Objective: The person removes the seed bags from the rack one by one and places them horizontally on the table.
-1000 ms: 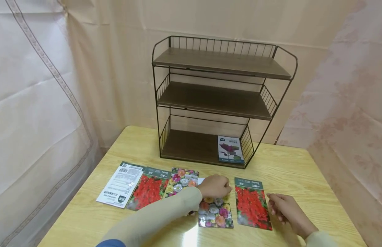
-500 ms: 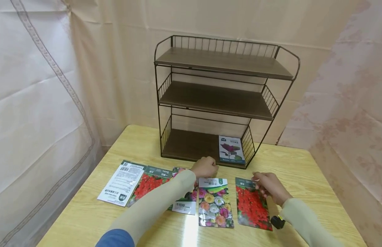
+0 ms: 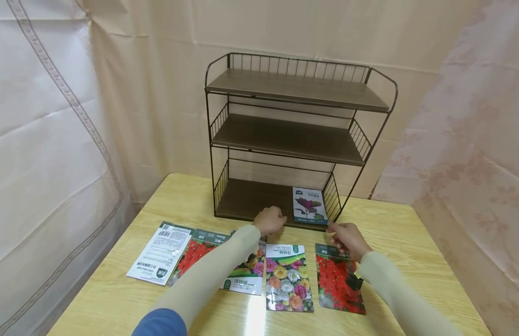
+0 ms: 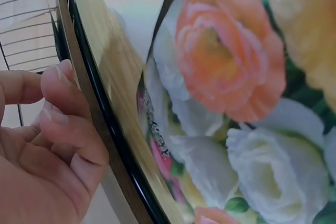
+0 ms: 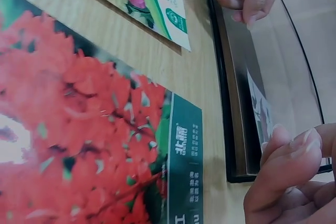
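Note:
A seed packet with a purple plant lies flat on the bottom shelf, at its right end. My right hand is at that packet's front right corner, thumb and fingertips close together; whether they touch it I cannot tell. In the right wrist view the fingers are bent beside the packet's edge. My left hand hovers at the front edge of the bottom shelf, fingers loosely curled around nothing, as the left wrist view shows of the hand. Below lie a mixed-flower packet and a red-flower packet.
A three-tier rack with wire sides stands at the back of the wooden table. On the left lie a white packet with its printed back up, another red-flower packet and partly covered packets. Curtains hang behind.
My right hand has moved forward and left from beside the red-flower packet to the shelf's front right corner. My left hand has left the mixed-flower packet and moved to the shelf's front edge.

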`<action>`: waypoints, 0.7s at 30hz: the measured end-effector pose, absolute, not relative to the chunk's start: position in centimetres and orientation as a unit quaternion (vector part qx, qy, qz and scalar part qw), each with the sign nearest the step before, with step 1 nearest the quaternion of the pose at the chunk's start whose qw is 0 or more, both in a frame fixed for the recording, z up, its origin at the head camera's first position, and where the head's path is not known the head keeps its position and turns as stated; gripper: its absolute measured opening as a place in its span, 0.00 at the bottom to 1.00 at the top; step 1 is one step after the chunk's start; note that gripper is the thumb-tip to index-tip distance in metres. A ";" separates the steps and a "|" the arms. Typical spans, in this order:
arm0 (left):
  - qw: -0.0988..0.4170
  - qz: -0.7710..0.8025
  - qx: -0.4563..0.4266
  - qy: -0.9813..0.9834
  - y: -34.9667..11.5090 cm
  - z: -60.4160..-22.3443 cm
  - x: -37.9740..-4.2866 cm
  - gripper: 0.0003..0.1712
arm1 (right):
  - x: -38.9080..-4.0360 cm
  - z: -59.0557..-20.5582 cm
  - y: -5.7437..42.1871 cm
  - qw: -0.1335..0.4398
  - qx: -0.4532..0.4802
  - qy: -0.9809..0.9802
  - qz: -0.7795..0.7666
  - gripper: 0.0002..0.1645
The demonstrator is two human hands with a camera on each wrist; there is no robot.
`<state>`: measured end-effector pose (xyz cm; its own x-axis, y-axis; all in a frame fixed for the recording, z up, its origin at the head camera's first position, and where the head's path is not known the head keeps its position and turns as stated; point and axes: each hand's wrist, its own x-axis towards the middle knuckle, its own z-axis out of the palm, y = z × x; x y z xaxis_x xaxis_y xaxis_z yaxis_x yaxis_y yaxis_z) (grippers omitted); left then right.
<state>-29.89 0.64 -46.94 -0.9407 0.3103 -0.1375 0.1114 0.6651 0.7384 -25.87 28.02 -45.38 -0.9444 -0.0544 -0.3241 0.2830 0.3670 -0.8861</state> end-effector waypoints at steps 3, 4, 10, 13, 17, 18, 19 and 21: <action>0.133 0.404 0.112 0.898 0.4 -47.2 -30.1 0.17 | -26.4 -45.6 27.7 0.146 0.076 0.807 -0.567 0.29; 0.135 0.406 0.111 0.897 0.4 -47.3 -30.2 0.17 | -26.5 -45.7 27.5 0.144 0.081 0.804 -0.571 0.29; 0.131 0.409 0.101 0.898 0.6 -47.8 -30.9 0.19 | -27.0 -45.7 27.0 0.130 0.110 0.787 -0.593 0.35; 0.129 0.400 0.097 0.902 0.8 -47.9 -31.1 0.19 | -27.0 -45.7 26.6 0.132 0.110 0.783 -0.598 0.35; 0.125 0.392 0.097 0.906 1.0 -48.0 -31.3 0.18 | -26.8 -45.4 25.6 0.134 0.091 0.792 -0.589 0.34; 0.125 0.391 0.099 0.907 1.0 -48.1 -31.4 0.18 | -26.8 -45.3 25.3 0.134 0.084 0.796 -0.584 0.36; 0.123 0.390 0.099 0.907 1.1 -48.1 -31.4 0.17 | -26.8 -45.3 25.1 0.135 0.079 0.799 -0.580 0.37; 0.124 0.385 0.104 0.909 1.2 -48.2 -31.5 0.22 | -27.0 -45.2 24.8 0.140 0.080 0.798 -0.581 0.38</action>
<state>-31.48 1.21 -48.24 -0.9473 0.2851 -0.1458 0.0936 0.6821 0.7252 -26.99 24.85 -45.24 -0.9478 -0.0343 -0.3170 0.2911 0.3120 -0.9044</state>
